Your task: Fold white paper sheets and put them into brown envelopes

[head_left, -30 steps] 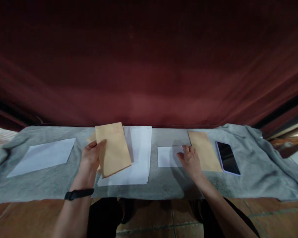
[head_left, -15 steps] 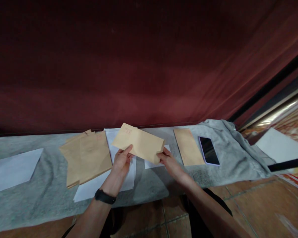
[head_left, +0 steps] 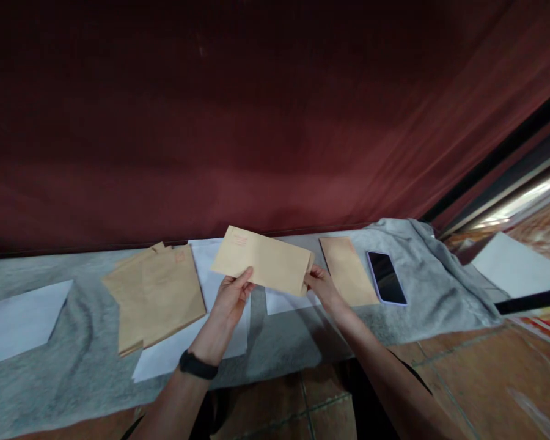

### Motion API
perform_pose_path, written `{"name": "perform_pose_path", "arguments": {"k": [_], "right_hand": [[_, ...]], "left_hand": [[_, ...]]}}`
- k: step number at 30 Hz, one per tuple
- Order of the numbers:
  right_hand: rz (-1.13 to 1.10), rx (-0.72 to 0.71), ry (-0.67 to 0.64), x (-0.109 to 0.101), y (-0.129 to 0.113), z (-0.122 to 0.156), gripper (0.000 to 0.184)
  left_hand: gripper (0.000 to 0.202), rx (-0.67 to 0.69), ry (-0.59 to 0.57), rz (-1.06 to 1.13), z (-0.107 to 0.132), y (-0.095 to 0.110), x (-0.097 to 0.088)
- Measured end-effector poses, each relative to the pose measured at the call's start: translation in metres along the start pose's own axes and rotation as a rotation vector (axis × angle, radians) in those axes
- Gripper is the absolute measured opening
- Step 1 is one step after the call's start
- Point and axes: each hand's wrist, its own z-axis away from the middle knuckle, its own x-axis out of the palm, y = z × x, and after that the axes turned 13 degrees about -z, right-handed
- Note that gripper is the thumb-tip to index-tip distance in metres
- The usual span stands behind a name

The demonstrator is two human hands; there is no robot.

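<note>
A tan paper envelope (head_left: 266, 260) with red print at its upper left is held in the air, tilted down to the right. My left hand (head_left: 234, 294) pinches its lower edge, thumb on top. At the right end, my right hand (head_left: 319, 283) closes its fingers on the envelope's flap. Beneath it, partly covered, lies a small white paper (head_left: 286, 302). To the left, a pile of tan envelopes (head_left: 169, 293) rests on white sheets (head_left: 201, 250). One more tan envelope (head_left: 348, 275) lies flat just right of my right hand.
A phone with a lilac edge (head_left: 387, 278) lies at the right on the grey cloth (head_left: 96, 385). White paper (head_left: 22, 318) is at the far left. A dark red curtain (head_left: 256, 122) stands behind, and a black bar (head_left: 495, 159) slants at the right.
The envelope has moved slightly right with both hands. My right hand has drawn a little outward, and the flap at the right end shows more.
</note>
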Motion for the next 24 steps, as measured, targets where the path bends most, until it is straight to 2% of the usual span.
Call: {"name": "perform_pose_path", "arguments": {"k": [3,5,7,10,13,16,17,18,19,21,23,24], "right_hand": [[0.05,-0.094,0.051,-0.005,-0.004,-0.007,0.016],[0.023,-0.115,0.038,-0.007,-0.005,-0.007,0.018],[-0.03,-0.063,-0.031,-0.008,-0.003,-0.004,0.025],[-0.089,0.087,-0.147,-0.005,0.001,0.002,0.036],[-0.037,0.087,-0.138,-0.004,-0.002,0.003,0.043],[0.033,0.029,-0.086,-0.008,-0.013,-0.001,0.045],[0.046,0.022,-0.081,-0.01,-0.017,-0.001,0.045],[0.055,0.023,-0.088,-0.013,-0.021,-0.001,0.044],[0.061,0.033,-0.105,-0.015,-0.024,-0.001,0.044],[0.074,0.063,-0.156,-0.017,-0.026,0.003,0.042],[0.098,0.092,-0.192,-0.017,-0.027,0.008,0.037],[0.125,0.097,-0.216,-0.016,-0.026,0.01,0.034]], "left_hand": [[0.037,-0.022,-0.02,-0.028,0.003,0.001,0.0],[0.036,-0.027,-0.025,-0.034,0.004,0.001,0.0],[0.036,-0.025,-0.038,-0.061,0.005,0.0,-0.001],[0.04,-0.055,-0.083,-0.194,0.006,-0.001,-0.003],[0.046,-0.146,-0.236,-0.484,0.011,-0.004,-0.006],[0.051,-0.189,-0.56,-0.853,0.021,-0.008,-0.007],[0.051,-0.121,-0.627,-0.95,0.025,-0.008,-0.006],[0.048,0.014,-0.641,-1.029,0.029,-0.008,-0.005],[0.045,0.213,-0.604,-1.101,0.034,-0.007,-0.003],[0.047,0.7,-0.434,-1.257,0.041,-0.004,0.002],[0.074,1.078,-0.309,-1.472,0.048,0.0,0.007],[0.089,1.183,-0.283,-1.596,0.05,0.001,0.009]]}}
